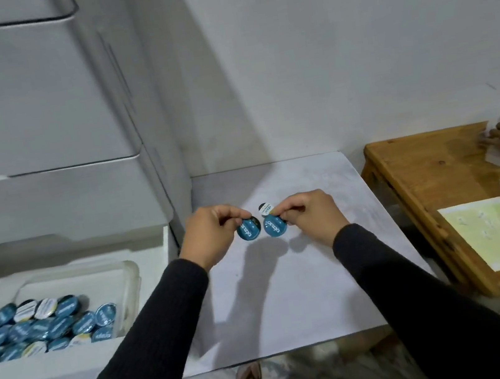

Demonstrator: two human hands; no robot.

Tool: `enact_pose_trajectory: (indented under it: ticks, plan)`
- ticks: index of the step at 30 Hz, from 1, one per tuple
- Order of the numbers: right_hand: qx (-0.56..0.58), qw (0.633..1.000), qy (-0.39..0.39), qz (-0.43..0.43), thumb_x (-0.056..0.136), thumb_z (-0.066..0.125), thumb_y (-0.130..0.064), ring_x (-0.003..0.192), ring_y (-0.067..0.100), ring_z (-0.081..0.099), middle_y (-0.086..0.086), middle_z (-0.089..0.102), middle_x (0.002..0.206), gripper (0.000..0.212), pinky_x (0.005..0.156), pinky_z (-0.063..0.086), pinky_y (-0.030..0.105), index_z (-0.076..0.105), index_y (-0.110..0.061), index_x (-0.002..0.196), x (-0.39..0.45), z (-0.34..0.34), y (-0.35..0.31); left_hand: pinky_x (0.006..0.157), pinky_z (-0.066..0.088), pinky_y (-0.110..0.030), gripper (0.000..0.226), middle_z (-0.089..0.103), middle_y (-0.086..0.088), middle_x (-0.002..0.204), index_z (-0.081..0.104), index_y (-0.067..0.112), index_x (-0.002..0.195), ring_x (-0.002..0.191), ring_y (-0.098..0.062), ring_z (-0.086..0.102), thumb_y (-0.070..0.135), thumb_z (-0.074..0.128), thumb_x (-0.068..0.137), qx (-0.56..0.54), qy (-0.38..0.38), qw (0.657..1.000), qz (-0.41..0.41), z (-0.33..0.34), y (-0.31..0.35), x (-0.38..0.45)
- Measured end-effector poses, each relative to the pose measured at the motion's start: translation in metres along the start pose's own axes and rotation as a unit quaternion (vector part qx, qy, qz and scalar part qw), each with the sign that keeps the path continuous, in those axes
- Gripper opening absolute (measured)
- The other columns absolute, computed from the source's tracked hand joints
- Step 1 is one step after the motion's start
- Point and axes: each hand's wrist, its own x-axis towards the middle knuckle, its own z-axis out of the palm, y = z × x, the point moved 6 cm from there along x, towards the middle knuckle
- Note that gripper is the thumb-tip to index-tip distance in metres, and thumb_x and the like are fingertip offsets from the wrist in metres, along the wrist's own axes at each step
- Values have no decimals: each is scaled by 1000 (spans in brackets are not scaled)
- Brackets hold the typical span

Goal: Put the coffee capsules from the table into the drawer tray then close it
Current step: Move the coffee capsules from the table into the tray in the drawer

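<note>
Hands, blue "espresso" capsules

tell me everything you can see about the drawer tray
The drawer tray is a clear, plastic-looking rectangular container with rounded corners, sitting inside the pulled-out white drawer at lower left. It holds a loose pile of coffee capsules, mostly blue-lidded, a few white and yellow. Neither hand touches it.

Two blue capsules pinched above the grey bench: one by the left hand, one by the right hand, almost touching. A third capsule (dark and white) just behind. Open drawer on the left, its clear tray full of capsules. Wooden table on the right.
</note>
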Motion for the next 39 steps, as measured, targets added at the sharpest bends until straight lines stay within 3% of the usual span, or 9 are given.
enact_pose_trajectory:
  ticks: [1,5,9,14,17,25,28,33,39]
  plan:
    - [-2,1000,-10,-12,80,59,4,57,-12,57,-1,69,77,22,61,42,0,75,-10,84,-1,9,-12,63,45,-13,24,69,4,72,74,22,81,67,-7,61,3,59,85,-1,0,1000,1,-14,-3,-4]
    - [-15,996,-60,-56,81,60,0,61,-6,58,-5,67,73,21,64,45,5,75,-13,83,-4,55,-59,57,41,-1,20,66,12,68,75,18,84,58,11,57,3,61,84,35,18,999,11,-74,-22,-19]
    - [-14,989,-118,-86,82,59,2,70,3,61,0,69,78,20,71,50,12,75,-10,85,-6,115,-95,66,46,-9,20,71,5,76,75,20,84,72,-4,63,5,63,84,72,11,997,-9,-130,-62,-30]
    - [-41,978,-186,-87,82,58,4,66,4,59,5,69,80,20,66,48,9,74,-7,85,0,199,-121,77,48,-18,28,71,10,78,71,32,75,76,-4,64,7,63,85,108,-46,992,-43,-183,-123,-33]
    - [-51,976,-200,-64,82,58,4,69,3,60,3,70,82,19,69,49,10,74,-7,84,7,245,-128,79,48,-15,18,73,6,82,75,23,84,74,4,61,9,64,84,135,-65,987,-58,-205,-159,-27]
    - [-118,977,-176,16,83,57,1,82,11,64,1,73,86,25,79,49,21,75,-15,75,29,319,-121,70,42,-5,16,70,7,84,75,16,90,72,7,57,7,63,85,130,-147,978,-67,-222,-229,3]
    - [-156,972,-173,15,83,56,2,83,13,65,2,73,87,26,84,50,24,76,-14,77,31,332,-119,68,44,-9,17,72,3,87,75,15,88,70,5,58,6,61,85,121,-164,977,-69,-218,-247,11]
    - [-206,960,-187,15,82,48,7,78,13,64,5,73,88,32,77,48,18,75,-11,80,35,346,-116,62,45,-7,20,73,3,86,75,18,82,73,0,61,5,60,85,92,-192,973,-89,-211,-266,17]
    - [-258,940,-222,11,76,44,8,78,17,65,5,74,85,37,80,54,25,74,-13,74,40,359,-109,63,48,-10,25,73,3,85,75,20,78,75,-2,62,1,60,83,75,-216,967,-109,-199,-278,18]
